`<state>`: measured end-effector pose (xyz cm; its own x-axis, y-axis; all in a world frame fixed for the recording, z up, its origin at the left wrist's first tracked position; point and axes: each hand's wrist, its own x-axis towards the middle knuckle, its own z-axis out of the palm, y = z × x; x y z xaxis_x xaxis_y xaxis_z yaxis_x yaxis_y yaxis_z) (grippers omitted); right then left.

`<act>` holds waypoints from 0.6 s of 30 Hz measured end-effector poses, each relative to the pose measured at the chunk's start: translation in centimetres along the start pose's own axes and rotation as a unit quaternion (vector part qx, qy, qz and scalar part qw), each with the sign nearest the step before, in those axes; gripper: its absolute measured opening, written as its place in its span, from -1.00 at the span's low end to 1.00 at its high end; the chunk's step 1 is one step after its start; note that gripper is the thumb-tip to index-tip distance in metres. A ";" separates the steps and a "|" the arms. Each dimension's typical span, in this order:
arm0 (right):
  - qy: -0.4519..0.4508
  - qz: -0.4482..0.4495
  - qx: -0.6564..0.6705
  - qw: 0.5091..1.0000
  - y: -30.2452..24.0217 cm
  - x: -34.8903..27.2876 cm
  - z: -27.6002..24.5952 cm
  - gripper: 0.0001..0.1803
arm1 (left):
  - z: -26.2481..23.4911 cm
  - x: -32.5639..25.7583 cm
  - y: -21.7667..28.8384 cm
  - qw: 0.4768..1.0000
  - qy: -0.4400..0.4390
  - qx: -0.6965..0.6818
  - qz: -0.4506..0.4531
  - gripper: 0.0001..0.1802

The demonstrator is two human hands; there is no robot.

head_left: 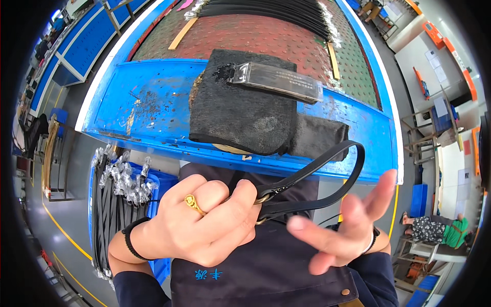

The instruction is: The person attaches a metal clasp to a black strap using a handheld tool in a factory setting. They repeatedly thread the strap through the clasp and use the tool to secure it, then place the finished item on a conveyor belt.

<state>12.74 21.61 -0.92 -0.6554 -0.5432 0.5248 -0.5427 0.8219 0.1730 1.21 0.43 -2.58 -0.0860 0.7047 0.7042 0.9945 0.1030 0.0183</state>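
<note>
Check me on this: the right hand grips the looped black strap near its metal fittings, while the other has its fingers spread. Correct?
No, the hands are swapped: the head view shows the left hand gripping the looped black strap near its metal fittings; the right hand has its fingers spread.

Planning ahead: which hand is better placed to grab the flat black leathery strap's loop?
Probably the right hand: open, seemingly empty, near the loop. The left hand holds the strap near brassy rings.
</note>
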 end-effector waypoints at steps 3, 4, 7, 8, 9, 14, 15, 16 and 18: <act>-0.004 0.067 0.026 0.997 -1.3 0.1 0.7 -0.37 | -0.1 0.4 0.3 1.000 -0.002 0.001 -0.002 -0.75; -0.003 0.083 0.026 0.996 -1.4 0.1 0.7 -0.33 | -0.2 0.5 0.4 1.000 0.000 -0.001 0.000 -0.75; -0.003 0.117 0.027 0.993 -1.7 0.2 0.8 -0.24 | -0.2 0.7 0.5 1.000 0.002 -0.004 -0.001 -0.75; -0.006 0.120 0.030 0.992 -1.7 0.2 0.9 -0.25 | -0.2 0.7 0.5 1.000 0.000 -0.004 -0.002 -0.75; -0.009 0.122 0.034 0.992 -1.7 0.2 0.9 -0.27 | -0.2 0.8 0.5 1.000 -0.002 -0.005 -0.003 -0.75; 0.010 0.015 0.117 0.993 0.2 0.3 0.6 -0.38 | -0.1 0.2 0.5 1.000 -0.002 0.004 -0.006 -0.76; 0.057 0.031 0.141 0.988 0.7 -0.1 0.7 -0.39 | 0.0 0.1 0.5 1.000 0.001 0.006 -0.006 -0.76; 0.089 0.119 0.139 0.979 1.0 -0.5 0.8 -0.41 | -0.2 0.0 0.4 1.000 -0.009 0.003 -0.004 -0.76; 0.114 0.291 0.131 0.941 1.8 -1.7 0.9 -0.45 | -0.4 -0.4 0.0 1.000 -0.027 0.001 -0.004 -0.75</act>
<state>12.38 23.82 -2.28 -0.7677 0.0607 0.6379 -0.2576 0.8823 -0.3939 1.30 -0.10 -2.56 -0.0974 0.7404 0.6651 0.9937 0.1101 0.0230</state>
